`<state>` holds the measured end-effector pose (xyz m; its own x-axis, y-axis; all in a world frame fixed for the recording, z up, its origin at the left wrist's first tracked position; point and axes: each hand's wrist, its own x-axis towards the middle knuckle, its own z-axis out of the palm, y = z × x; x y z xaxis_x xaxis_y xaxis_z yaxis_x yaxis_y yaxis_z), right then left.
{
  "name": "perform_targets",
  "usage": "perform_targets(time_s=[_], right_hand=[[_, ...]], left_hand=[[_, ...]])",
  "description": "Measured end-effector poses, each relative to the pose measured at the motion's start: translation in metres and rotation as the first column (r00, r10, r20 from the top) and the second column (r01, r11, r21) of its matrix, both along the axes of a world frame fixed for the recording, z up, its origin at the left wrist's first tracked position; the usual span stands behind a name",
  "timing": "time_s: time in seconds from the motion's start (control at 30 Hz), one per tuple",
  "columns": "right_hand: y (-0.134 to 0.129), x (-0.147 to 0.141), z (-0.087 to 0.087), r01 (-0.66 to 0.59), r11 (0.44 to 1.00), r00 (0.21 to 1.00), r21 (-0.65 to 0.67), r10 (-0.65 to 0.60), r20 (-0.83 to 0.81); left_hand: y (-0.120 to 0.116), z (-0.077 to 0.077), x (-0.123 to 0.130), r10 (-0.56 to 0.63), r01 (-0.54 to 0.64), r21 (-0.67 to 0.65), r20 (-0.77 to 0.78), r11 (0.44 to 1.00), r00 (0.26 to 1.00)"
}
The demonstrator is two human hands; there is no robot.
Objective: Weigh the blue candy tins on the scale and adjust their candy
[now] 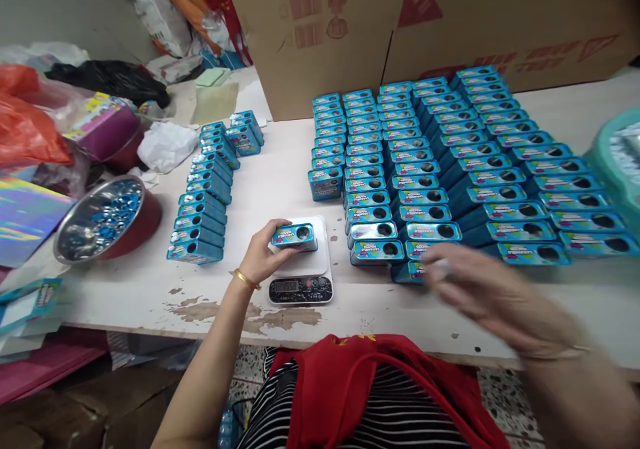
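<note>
My left hand [260, 254] grips one small blue tin [294, 236] between thumb and fingers, and the tin sits on the white platform of the kitchen scale [305, 262] near the front edge of the white table [150, 289]. The tin lies flat with its long axis running left to right across my view, its printed top face up and the round window toward its right end. My right hand [480, 289] is blurred above the front of the big block of tins; I cannot tell whether it is open or closed, or whether it touches anything. That block, many rows of matching blue tins [450, 162], fills the table just to the right of the scale, its nearest row almost against the scale's side. To the left of the scale stands a single column of blue tins [205, 199], and beyond it a steel bowl [103, 219] with small blue pieces inside. Cardboard boxes [400, 22] stand along the back of the table, and plastic bags [30, 122] lie piled at far left.
</note>
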<state>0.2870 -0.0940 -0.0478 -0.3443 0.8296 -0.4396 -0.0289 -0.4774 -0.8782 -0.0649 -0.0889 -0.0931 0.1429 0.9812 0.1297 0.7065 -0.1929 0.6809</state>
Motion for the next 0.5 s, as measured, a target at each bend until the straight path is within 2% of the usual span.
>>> perform_targets(time_s=[0.07,0.13,0.23,0.33,0.4,0.5], right_hand=[[-0.017,-0.045,-0.018,-0.148,0.944,0.959,-0.294,0.064,-0.277],[-0.028,-0.087,-0.034,-0.176,0.89,0.909,-0.421,-0.017,-0.416],[-0.032,-0.126,-0.044,-0.162,0.869,0.843,-0.468,-0.124,-0.523],[-0.026,-0.139,-0.04,-0.112,0.874,0.799,-0.473,-0.204,-0.565],[-0.021,-0.142,-0.035,-0.065,0.863,0.788,-0.502,-0.264,-0.556],[-0.017,-0.147,-0.03,-0.037,0.843,0.786,-0.537,-0.308,-0.537]], left_hand=[[-0.001,0.001,0.002,0.002,-0.002,0.006,0.0,1.0,1.0],[-0.005,0.011,0.007,-0.011,0.013,0.056,-0.04,0.998,0.999],[-0.018,0.038,0.019,-0.073,0.118,0.219,-0.202,0.969,0.977],[-0.029,0.058,0.027,-0.081,0.242,0.374,-0.398,0.895,0.914],[-0.033,0.057,0.027,-0.066,0.279,0.4,-0.469,0.873,0.881],[-0.033,0.043,0.024,-0.068,0.289,0.362,-0.516,0.886,0.854]])
